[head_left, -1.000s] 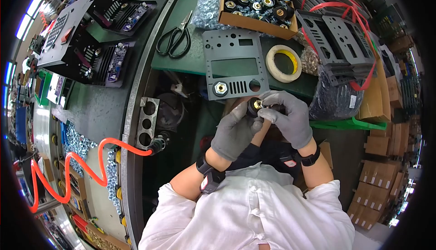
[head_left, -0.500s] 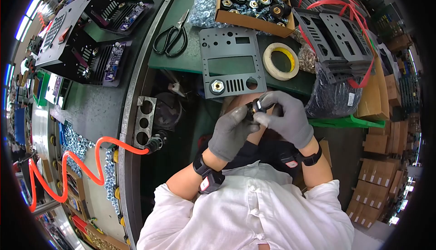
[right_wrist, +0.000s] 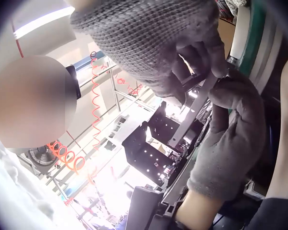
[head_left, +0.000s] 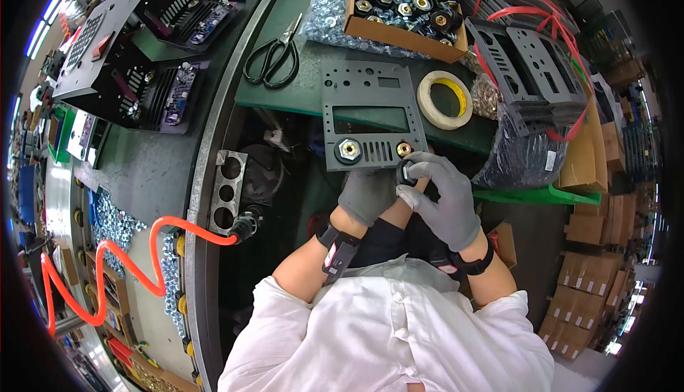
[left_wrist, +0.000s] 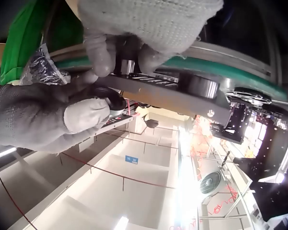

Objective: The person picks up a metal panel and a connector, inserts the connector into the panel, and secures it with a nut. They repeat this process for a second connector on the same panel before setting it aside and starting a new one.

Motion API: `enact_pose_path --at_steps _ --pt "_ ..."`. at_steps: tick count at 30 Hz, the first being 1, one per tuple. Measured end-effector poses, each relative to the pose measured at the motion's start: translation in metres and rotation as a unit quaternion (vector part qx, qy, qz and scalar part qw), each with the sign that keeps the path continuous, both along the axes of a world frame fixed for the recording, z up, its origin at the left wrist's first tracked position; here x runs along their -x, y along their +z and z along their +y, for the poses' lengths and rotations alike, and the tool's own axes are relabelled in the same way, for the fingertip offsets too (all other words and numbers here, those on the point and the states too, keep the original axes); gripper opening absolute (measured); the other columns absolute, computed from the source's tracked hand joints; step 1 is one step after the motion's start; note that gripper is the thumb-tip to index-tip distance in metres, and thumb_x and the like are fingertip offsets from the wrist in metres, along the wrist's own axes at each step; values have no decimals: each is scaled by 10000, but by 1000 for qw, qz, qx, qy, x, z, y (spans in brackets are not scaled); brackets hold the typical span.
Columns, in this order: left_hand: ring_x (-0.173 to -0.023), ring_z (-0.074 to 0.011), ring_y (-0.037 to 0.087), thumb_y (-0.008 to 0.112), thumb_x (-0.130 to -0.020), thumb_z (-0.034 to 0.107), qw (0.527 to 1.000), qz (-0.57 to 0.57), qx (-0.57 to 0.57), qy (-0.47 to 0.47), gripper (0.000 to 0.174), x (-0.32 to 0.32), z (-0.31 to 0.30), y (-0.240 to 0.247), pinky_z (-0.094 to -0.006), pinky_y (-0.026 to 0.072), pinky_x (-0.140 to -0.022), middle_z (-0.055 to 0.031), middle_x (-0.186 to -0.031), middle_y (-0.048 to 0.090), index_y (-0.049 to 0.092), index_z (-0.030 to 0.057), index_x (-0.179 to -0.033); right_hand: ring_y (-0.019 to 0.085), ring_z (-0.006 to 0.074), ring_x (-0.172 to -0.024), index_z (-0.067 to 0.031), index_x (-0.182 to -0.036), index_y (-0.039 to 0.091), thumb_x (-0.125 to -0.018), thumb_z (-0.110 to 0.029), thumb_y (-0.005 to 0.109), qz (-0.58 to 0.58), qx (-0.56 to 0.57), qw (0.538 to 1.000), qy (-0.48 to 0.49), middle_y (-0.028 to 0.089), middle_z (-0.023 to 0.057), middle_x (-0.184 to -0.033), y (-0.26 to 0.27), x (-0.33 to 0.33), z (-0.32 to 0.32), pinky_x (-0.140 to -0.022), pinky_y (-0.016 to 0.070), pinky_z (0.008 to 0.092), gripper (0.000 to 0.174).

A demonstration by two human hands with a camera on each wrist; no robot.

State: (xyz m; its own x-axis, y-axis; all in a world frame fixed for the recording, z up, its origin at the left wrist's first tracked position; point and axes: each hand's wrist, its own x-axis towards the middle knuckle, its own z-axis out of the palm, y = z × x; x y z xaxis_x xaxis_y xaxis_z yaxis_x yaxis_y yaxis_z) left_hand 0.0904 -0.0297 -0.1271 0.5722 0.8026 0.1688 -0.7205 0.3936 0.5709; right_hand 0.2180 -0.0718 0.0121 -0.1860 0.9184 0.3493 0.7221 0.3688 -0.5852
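Note:
A grey metal panel (head_left: 329, 117) with cut-outs juts over the bench's near edge. A hex nut fitting (head_left: 348, 151) sits at its lower left, and a brass-centred fitting (head_left: 405, 150) shows in the lower right hole. Partly hidden under the panel, the gloved left hand (head_left: 367, 196) pinches a dark cylindrical fitting at its underside, seen between thumb and finger in the left wrist view (left_wrist: 127, 66). Just below the panel's lower right corner, the gloved right hand (head_left: 445, 203) pinches a black ring-shaped piece (head_left: 405, 172), also visible in the left wrist view (left_wrist: 116, 99).
Behind the panel lie scissors (head_left: 272, 64), a tape roll (head_left: 445, 100) and a carton of fittings (head_left: 406, 32). Stacked panels (head_left: 531, 64) with red strapping stand at the right. Black housings (head_left: 135, 85) and an orange coiled hose (head_left: 160, 249) are at the left.
The left hand has moved under the panel, and a brass-centred fitting now shows in its lower right hole. The right hand has shifted slightly down, holding a black piece apart from that fitting.

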Motion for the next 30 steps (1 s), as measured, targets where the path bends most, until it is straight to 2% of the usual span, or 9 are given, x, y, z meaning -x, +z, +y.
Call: enact_pose_path --at_steps 2,3,4,6,18,22,26,27,30 --pt "-1303 -206 456 427 -984 295 980 -157 109 -60 469 -5 -5 -7 -379 366 -1076 -51 -1387 509 422 94 -1407 657 296 -945 2 -914 613 -767 -99 760 71 19 997 -23 664 176 -1044 0 0 -6 -823 511 351 231" --pt "-1292 -219 472 402 -1000 322 988 141 -39 56 485 -9 -11 -8 -372 393 -1065 -79 -1391 504 408 81 -1421 657 296 -945 2 -914 613 -767 -99 760 71 20 997 -23 664 176 -1044 1 0 -8 -823 511 351 231" --pt "-1292 -219 472 402 -1000 322 988 141 -39 57 485 -8 -10 -4 -372 393 -1065 -79 -1391 504 408 81 -1421 658 285 -937 4 -915 613 -774 -103 759 74 27 996 -30 664 180 -1044 2 0 -10 -820 511 344 230" --pt "-1255 -233 506 384 -1015 310 954 -167 237 -82 471 -4 -3 2 -360 427 -1046 -113 -1382 501 409 58 -1413 659 274 -929 6 -916 613 -781 -108 757 79 32 996 -35 664 184 -1045 3 0 -11 -818 510 337 228" --pt "-1162 -185 571 554 -922 114 983 146 13 110 372 -11 -12 9 -367 453 -979 -57 -1271 578 513 65 -1289 665 321 -898 -15 -929 617 -737 -110 792 87 4 996 -34 668 174 -1029 2 -4 -10 -769 534 359 277" --pt "-1180 -228 562 573 -918 180 989 -106 69 -71 444 22 -1 64 -418 440 -999 -93 -1324 543 483 37 -1329 669 311 -889 -13 -912 624 -718 -111 807 103 1 995 -13 670 174 -1026 4 -17 -5 -759 536 356 284" --pt "-1137 -236 572 540 -918 154 984 -51 159 -61 428 16 -3 63 -417 441 -1008 -143 -1259 575 492 -9 -1311 667 304 -852 -16 -902 630 -707 -101 808 73 -15 997 23 670 162 -1015 11 -17 2 -742 540 352 278" --pt "-1066 -239 603 509 -929 200 981 -25 187 -44 340 11 -6 64 -384 443 -981 -146 -1101 647 605 -49 -1139 666 301 -839 -17 -901 632 -701 -101 810 54 -20 998 38 670 157 -1011 11 -17 3 -737 541 352 281" --pt "-1023 -241 620 504 -932 212 993 67 91 39 329 6 -16 47 -374 470 -937 -144 -1081 652 613 -54 -1091 663 294 -830 -18 -904 633 -689 -105 813 62 -1 997 48 669 151 -999 9 -17 1 -729 543 355 294"
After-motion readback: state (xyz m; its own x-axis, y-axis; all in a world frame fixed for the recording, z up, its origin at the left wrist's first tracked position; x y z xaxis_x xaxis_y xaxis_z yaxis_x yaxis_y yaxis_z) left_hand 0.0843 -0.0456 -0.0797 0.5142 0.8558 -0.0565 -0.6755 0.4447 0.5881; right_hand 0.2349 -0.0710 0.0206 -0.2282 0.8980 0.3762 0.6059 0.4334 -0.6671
